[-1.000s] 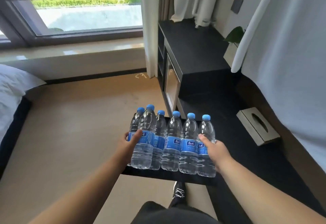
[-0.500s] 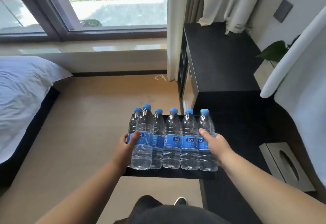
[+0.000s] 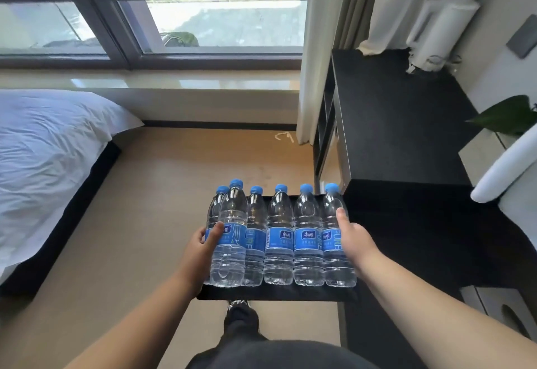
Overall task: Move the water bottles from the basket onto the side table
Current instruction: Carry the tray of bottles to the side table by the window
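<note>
Nothing shifts: left hand [image 3: 203, 242] and right hand [image 3: 354, 242] still grip the water bottles [image 3: 279, 238] standing on the side table [image 3: 276, 294] (basket unseen), so release looks next.

Dark trousers [image 3: 241, 328], blk shoe [image 3: 246, 304], white laces [image 3: 236, 301]

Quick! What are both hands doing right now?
Left hand: grips the left end bottles.
Right hand: holds the right end bottle, fingers hidden behind it.
</note>
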A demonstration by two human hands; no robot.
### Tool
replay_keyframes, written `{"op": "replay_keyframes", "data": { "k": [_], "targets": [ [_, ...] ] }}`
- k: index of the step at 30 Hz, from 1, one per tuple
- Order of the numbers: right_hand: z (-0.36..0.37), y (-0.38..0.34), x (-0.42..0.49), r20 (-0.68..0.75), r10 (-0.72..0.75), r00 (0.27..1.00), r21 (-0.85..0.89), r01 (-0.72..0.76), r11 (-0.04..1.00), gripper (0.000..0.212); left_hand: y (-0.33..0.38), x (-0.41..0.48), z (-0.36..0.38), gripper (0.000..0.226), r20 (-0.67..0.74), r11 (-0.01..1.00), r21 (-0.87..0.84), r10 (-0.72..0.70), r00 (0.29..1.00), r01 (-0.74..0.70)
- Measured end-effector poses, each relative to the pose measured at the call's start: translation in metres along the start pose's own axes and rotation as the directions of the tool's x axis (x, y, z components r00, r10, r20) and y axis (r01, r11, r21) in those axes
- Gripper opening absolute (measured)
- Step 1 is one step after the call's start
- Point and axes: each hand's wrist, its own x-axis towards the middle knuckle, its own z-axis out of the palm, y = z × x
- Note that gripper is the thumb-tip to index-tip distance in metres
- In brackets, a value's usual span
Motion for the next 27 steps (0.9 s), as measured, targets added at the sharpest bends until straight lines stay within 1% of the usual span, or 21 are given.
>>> {"op": "replay_keyframes", "data": {
  "k": [6, 10, 14, 16, 17, 20, 24, 27],
  "targets": [
    [0.023, -0.032, 0.042, -0.010, 0.011, 1.000, -0.031, -0.011, 0.999, 0.071, 0.021, 0.056, -0.009, 0.102, 0.012, 1.000, 0.015, -0.004, 1.000, 0.004],
    [0.041, -0.065, 0.072, -0.007, 0.015, 1.000, -0.005, -0.015, 1.000, 0.074, 0.048, 0.103, -0.018, 0.106, 0.027, 1.000, 0.012, 0.010, 1.000, -0.010],
    [0.062, -0.102, 0.100, -0.028, 0.032, 0.999, 0.030, -0.032, 0.999, 0.087, 0.080, 0.153, -0.029, 0.108, 0.063, 0.999, 0.027, 0.027, 0.998, -0.029],
    [0.072, -0.119, 0.116, -0.037, 0.032, 0.999, 0.037, -0.031, 0.999, 0.092, 0.097, 0.175, -0.033, 0.104, 0.089, 0.999, 0.034, 0.038, 0.995, -0.041],
    [0.077, -0.127, 0.123, -0.041, 0.032, 0.999, 0.037, -0.030, 0.999, 0.091, 0.106, 0.185, -0.035, 0.100, 0.102, 0.999, 0.029, 0.039, 0.994, -0.042],
    [0.096, -0.146, 0.143, -0.062, 0.023, 0.998, 0.044, -0.020, 0.999, 0.084, 0.130, 0.214, -0.043, 0.090, 0.134, 0.998, 0.045, 0.040, 0.990, -0.046],
    [0.115, -0.164, 0.166, -0.081, 0.034, 0.996, 0.055, -0.029, 0.998, 0.078, 0.154, 0.249, -0.050, 0.069, 0.138, 0.994, 0.086, 0.053, 0.989, -0.066],
    [0.121, -0.178, 0.183, -0.088, 0.034, 0.996, 0.048, -0.029, 0.998, 0.075, 0.168, 0.272, -0.049, 0.072, 0.138, 0.995, 0.086, 0.038, 0.990, -0.050]
  ]
}}
